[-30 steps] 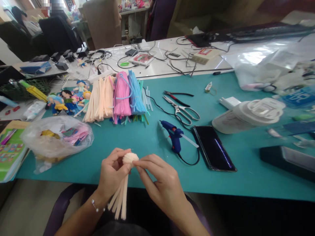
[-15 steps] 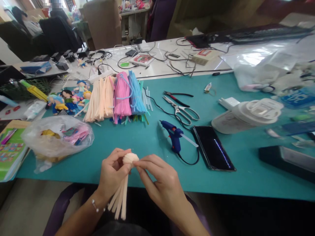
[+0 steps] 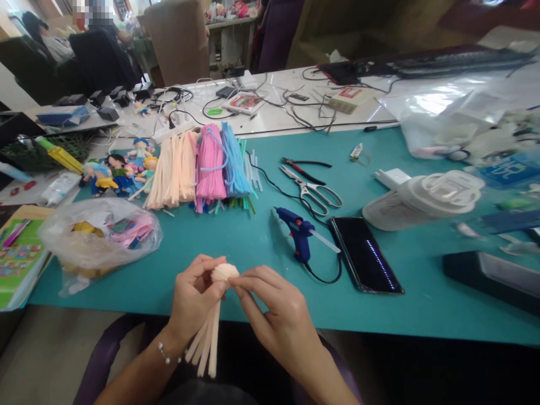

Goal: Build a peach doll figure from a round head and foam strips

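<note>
A cream bundle of pipe cleaners (image 3: 206, 340) hangs down over the table's front edge, its top gathered into a rounded knob. My left hand (image 3: 194, 298) is closed around the bundle just under that knob. From the other side, my right hand (image 3: 272, 306) pinches the knob's lower right edge between thumb and fingertips. The fingers hide where the strands meet. Ahead and to the right, a blue glue gun (image 3: 298, 232) with a clear glue stick lies on the green mat (image 3: 202, 236).
Behind are peach pipe cleaners (image 3: 172, 171), pink ones (image 3: 210, 163) and blue ones (image 3: 234, 163). Small dolls (image 3: 116, 169) and a plastic bag (image 3: 101, 242) lie left. Scissors (image 3: 314, 191), pliers (image 3: 304, 169), a phone (image 3: 365, 256) and a tumbler (image 3: 422, 197) stand or lie right. People sit far back.
Almost nothing differs. Both hands keep the same hold on the cream pipe cleaners, and the view has shifted very slightly.
</note>
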`<state>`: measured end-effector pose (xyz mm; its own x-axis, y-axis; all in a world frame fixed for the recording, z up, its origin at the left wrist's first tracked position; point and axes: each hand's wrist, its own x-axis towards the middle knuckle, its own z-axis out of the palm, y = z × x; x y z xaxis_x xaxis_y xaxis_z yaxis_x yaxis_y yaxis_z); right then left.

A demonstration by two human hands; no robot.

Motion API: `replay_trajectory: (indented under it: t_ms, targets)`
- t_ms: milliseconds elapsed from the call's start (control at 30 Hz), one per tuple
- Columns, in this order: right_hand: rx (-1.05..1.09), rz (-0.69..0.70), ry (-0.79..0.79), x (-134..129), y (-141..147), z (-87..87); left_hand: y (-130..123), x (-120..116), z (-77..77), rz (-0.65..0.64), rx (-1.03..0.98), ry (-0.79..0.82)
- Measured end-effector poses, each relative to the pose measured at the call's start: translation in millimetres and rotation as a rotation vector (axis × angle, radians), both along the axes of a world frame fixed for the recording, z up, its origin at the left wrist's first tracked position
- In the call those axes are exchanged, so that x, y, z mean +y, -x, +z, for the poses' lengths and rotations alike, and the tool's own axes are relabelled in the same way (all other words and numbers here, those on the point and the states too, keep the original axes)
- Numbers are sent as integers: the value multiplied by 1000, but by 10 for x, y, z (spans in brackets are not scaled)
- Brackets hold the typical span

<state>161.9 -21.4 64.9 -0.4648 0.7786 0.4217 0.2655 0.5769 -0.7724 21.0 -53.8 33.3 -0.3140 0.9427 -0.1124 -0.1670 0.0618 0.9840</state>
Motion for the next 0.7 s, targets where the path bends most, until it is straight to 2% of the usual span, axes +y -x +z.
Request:
replay_trajectory:
  t_ms: [700]
  targets:
    - [-6, 3, -6, -4, -7, -4, -6, -1, 13, -6, -3, 5]
